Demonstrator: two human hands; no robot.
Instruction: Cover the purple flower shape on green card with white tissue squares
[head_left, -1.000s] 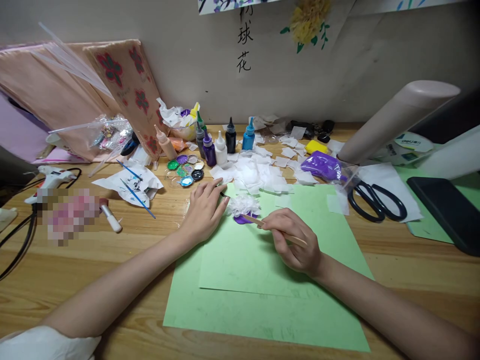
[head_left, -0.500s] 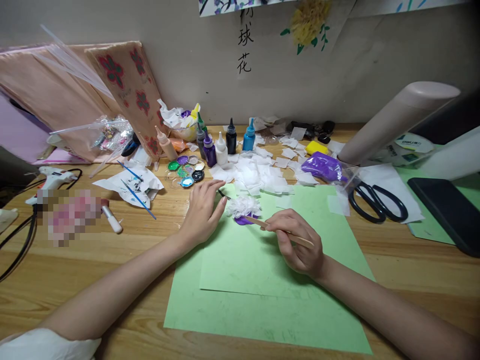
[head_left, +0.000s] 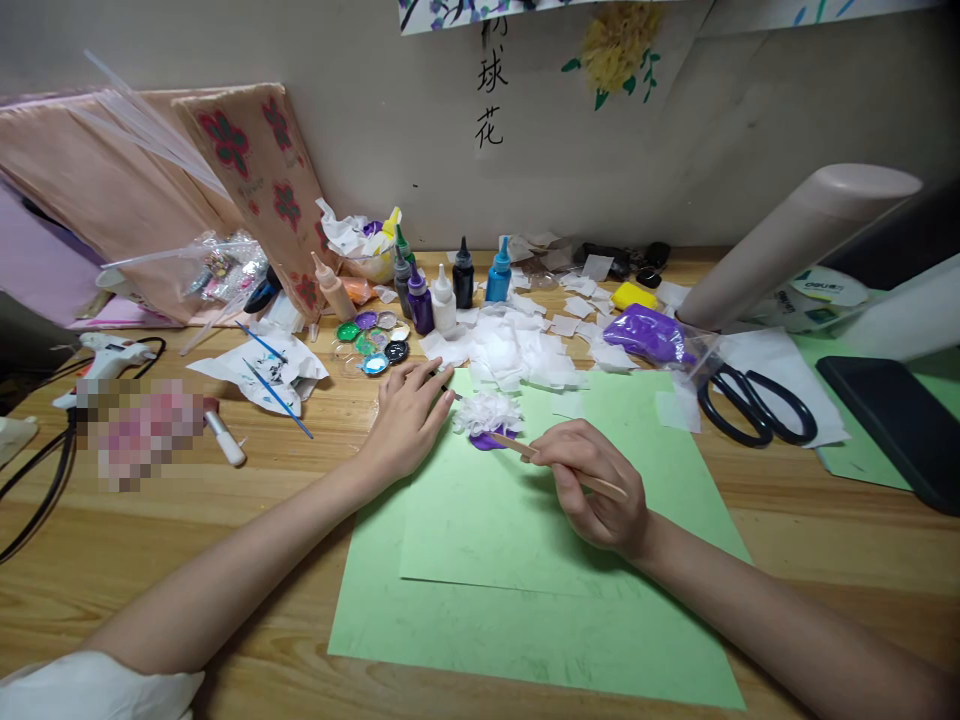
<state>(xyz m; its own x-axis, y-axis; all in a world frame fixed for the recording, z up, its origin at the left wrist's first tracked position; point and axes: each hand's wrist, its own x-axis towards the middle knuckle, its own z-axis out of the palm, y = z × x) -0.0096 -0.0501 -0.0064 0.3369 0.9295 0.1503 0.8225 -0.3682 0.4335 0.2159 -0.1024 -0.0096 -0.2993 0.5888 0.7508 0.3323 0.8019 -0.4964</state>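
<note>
My right hand (head_left: 596, 482) is closed on a flat wooden stick (head_left: 592, 480), held like a pen. Its tip touches or nearly touches a purple clay-like base (head_left: 487, 440), partly covered by ruffled white paper tufts (head_left: 487, 411). This piece lies on light green paper (head_left: 480, 530). Just left of it my left hand (head_left: 409, 418) lies flat at the paper's upper left edge, fingers stretched out. A thin dark item shows by its fingertips, too hidden to name. Above the tufts is a heap of white tissue squares (head_left: 510, 345).
Behind stand several paint bottles (head_left: 463, 275) and a paint palette (head_left: 373, 340). Blue brushes (head_left: 277, 400) lie on stained tissue at left, with a glue gun (head_left: 109, 365) farther out. At right are a purple clay bag (head_left: 645, 332), black-handled scissors (head_left: 754, 405) and a dark phone (head_left: 892, 430).
My left hand's fingers have shifted slightly and lie a little flatter. The right hand and the stick are almost where they were.
</note>
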